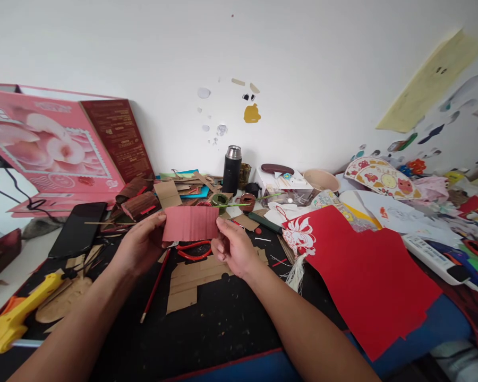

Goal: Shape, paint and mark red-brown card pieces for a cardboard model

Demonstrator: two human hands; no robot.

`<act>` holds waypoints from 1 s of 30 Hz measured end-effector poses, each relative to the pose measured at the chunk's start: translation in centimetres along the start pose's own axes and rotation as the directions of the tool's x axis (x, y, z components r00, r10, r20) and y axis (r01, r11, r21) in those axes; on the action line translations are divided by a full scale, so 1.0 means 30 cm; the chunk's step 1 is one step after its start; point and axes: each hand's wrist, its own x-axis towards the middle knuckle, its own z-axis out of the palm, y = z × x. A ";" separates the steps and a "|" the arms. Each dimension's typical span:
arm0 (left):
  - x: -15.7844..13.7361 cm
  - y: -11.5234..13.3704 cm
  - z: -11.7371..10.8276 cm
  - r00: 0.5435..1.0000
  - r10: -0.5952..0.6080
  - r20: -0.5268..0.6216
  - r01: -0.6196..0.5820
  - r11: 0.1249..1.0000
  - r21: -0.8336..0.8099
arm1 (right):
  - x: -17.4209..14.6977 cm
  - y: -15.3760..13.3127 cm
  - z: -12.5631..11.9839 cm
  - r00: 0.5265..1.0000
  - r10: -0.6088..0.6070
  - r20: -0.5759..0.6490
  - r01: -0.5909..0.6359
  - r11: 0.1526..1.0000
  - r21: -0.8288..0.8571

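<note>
Between my two hands, raised over the black table top, is a reddish-pink piece of corrugated cardboard (190, 224) with upright ridges. My left hand (145, 241) grips its left end, and my right hand (236, 245) pinches the right end between thumb and fingers. Just below it lie red-handled scissors (194, 252), partly hidden by the cardboard. Cut brown cardboard (183, 303) rests flat beneath my right hand. A red pencil (155, 286) lies near my left forearm.
A yellow glue gun (22, 313) and black phone (78, 229) lie left, before a pink box (51, 143). A black thermos (232, 171) stands at the back among cardboard scraps and paint jars (246, 202). Red paper (370, 276) covers the right; a white power strip (436, 258) lies beyond.
</note>
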 end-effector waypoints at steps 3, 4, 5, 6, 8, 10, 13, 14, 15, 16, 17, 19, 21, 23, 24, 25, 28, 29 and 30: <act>0.001 0.007 -0.008 1.000 -0.011 0.023 0.011 1.000 0.005 | -0.004 -0.010 0.006 1.000 -0.025 -0.004 0.025 0.999 -0.027; 0.001 0.010 -0.011 0.999 -0.019 0.034 0.018 1.000 0.008 | -0.005 -0.013 0.007 1.000 -0.028 0.002 0.028 0.999 -0.031; 0.000 0.013 -0.014 0.999 -0.026 0.044 0.026 1.000 0.010 | -0.006 -0.015 0.008 1.000 -0.026 0.012 0.026 0.999 -0.030; -0.001 0.015 -0.017 0.998 -0.033 0.052 0.033 0.999 0.013 | -0.006 -0.016 0.008 0.999 -0.019 0.026 0.020 0.999 -0.025; -0.004 0.015 -0.018 0.996 -0.041 0.075 0.039 0.999 0.025 | -0.008 -0.018 0.007 0.998 -0.001 0.055 0.001 1.000 -0.001; -0.009 0.010 -0.016 0.994 -0.041 0.106 0.036 0.998 0.043 | -0.010 -0.020 0.005 0.997 0.013 0.077 -0.015 0.999 0.033; -0.012 -0.008 -0.012 0.989 -0.033 0.141 0.023 0.997 0.070 | -0.012 -0.024 0.004 0.994 0.017 0.112 -0.026 0.997 0.071; -0.012 -0.016 -0.012 0.989 -0.032 0.142 0.021 0.997 0.079 | -0.013 -0.025 0.004 0.991 0.018 0.129 -0.028 0.997 0.076; -0.011 -0.024 -0.012 0.990 -0.034 0.138 0.022 0.996 0.089 | -0.013 -0.026 0.004 0.989 0.019 0.144 -0.030 0.996 0.079; -0.009 -0.031 -0.014 0.991 -0.039 0.131 0.026 0.995 0.100 | -0.014 -0.027 0.004 0.988 0.019 0.154 -0.031 0.996 0.082; -0.008 -0.038 -0.016 0.991 -0.046 0.123 0.032 0.993 0.109 | -0.014 -0.028 0.004 0.987 0.018 0.157 -0.031 0.996 0.084; -0.005 -0.046 -0.019 0.992 -0.058 0.111 0.044 0.992 0.119 | -0.015 -0.029 0.004 0.989 0.019 0.148 -0.032 0.996 0.083; -0.003 -0.047 -0.020 0.992 -0.061 0.110 0.047 0.992 0.120 | -0.016 -0.029 0.004 0.991 0.026 0.134 -0.037 0.996 0.077; -0.001 -0.046 -0.020 0.992 -0.058 0.111 0.044 0.991 0.123 | -0.016 -0.027 0.003 0.991 0.033 0.127 -0.042 0.997 0.067; 0.000 -0.045 -0.020 0.992 -0.057 0.112 0.043 0.991 0.126 | -0.016 -0.027 0.003 0.992 0.034 0.125 -0.042 0.997 0.063; 0.001 -0.045 -0.021 0.992 -0.057 0.113 0.042 0.991 0.130 | -0.016 -0.027 0.004 0.992 0.033 0.122 -0.041 0.997 0.061; 0.004 -0.050 -0.026 0.991 -0.066 0.118 0.049 0.988 0.144 | -0.015 -0.026 0.005 0.994 0.027 0.109 -0.033 0.998 0.056; 0.005 -0.053 -0.028 0.990 -0.071 0.118 0.053 0.987 0.149 | -0.015 -0.026 0.006 0.994 0.025 0.104 -0.031 0.998 0.054; 0.006 -0.057 -0.031 0.990 -0.075 0.119 0.057 0.986 0.155 | -0.015 -0.026 0.006 0.995 0.023 0.099 -0.028 0.998 0.052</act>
